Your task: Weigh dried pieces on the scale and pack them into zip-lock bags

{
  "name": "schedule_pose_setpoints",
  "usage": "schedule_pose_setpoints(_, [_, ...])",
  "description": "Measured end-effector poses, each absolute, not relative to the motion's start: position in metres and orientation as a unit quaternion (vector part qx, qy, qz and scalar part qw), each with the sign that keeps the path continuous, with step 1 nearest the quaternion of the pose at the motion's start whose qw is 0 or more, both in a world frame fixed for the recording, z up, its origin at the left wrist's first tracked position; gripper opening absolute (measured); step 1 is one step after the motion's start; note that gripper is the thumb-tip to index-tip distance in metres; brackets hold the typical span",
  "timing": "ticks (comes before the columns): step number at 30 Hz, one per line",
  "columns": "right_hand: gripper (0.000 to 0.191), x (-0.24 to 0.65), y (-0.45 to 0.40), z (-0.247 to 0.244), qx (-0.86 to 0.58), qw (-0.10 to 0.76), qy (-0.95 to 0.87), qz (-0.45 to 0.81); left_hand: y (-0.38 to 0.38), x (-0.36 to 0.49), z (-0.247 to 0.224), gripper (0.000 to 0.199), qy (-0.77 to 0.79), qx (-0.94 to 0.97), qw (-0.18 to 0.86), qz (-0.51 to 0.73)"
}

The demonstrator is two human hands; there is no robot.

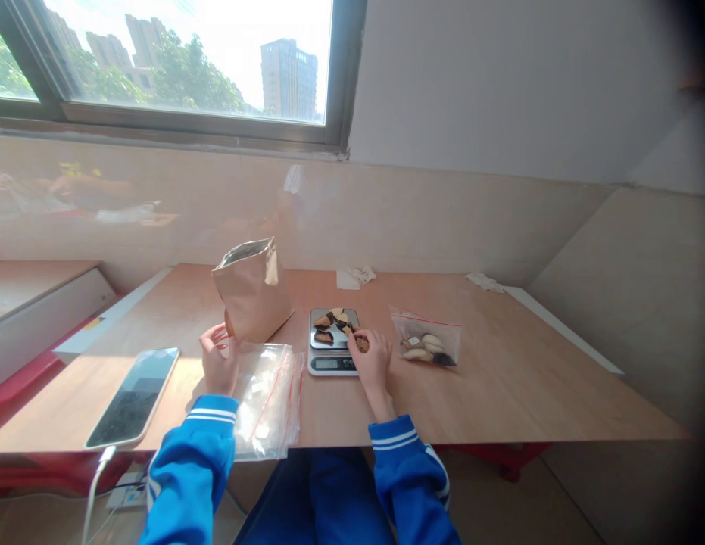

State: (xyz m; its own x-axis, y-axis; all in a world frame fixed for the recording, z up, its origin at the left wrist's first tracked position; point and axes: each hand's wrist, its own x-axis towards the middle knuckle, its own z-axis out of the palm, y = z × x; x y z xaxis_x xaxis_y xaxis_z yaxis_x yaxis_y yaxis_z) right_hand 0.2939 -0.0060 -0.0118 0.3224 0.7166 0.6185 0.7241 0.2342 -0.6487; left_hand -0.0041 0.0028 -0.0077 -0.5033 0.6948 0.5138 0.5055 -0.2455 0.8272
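Observation:
My left hand (217, 362) grips the bottom corner of a brown paper bag (254, 291) that stands open and tilted on the wooden table (500, 378). To its right sits a small kitchen scale (332, 341) with several brown and dark snack pieces (334, 324) on its steel plate. My right hand (372, 359) rests at the right edge of that scale, with its fingers closed on a brown piece (362, 343). Empty clear zip bags (268, 399) lie between my hands.
A filled zip bag with a red seal (427, 340) lies right of the scale. A phone (134, 396) on a white cable lies at the left front. Crumpled tissues (355, 275) and another crumpled tissue (485, 281) lie by the back wall.

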Motion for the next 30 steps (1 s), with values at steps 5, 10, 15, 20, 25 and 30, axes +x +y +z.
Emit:
schedule_pose_setpoints(5, [0.033, 0.306, -0.005, -0.016, -0.573, 0.631, -0.492, 0.177, 0.003, -0.004, -0.007, 0.036, 0.612, 0.491, 0.083, 0.615])
schedule_pose_setpoints(10, [0.034, 0.308, -0.001, -0.019, -0.549, 0.635, -0.498, 0.216, 0.003, -0.004, -0.008, 0.036, 0.614, 0.485, 0.085, 0.617])
schedule_pose_setpoints(15, [0.031, 0.307, 0.005, -0.013, -0.527, 0.612, -0.540, 0.237, 0.003, -0.004, -0.008, 0.035, 0.617, 0.485, 0.088, 0.613])
schedule_pose_setpoints(20, [0.029, 0.311, 0.013, -0.001, -0.513, 0.578, -0.584, 0.250, 0.003, -0.004, -0.007, 0.035, 0.623, 0.482, 0.090, 0.609])
schedule_pose_setpoints(25, [0.033, 0.310, 0.016, 0.005, -0.501, 0.562, -0.601, 0.271, 0.002, -0.004, -0.007, 0.037, 0.627, 0.484, 0.089, 0.604])
schedule_pose_setpoints(30, [0.039, 0.320, 0.019, -0.002, -0.549, 0.602, -0.536, 0.220, 0.000, -0.004, -0.007, 0.035, 0.632, 0.485, 0.091, 0.597])
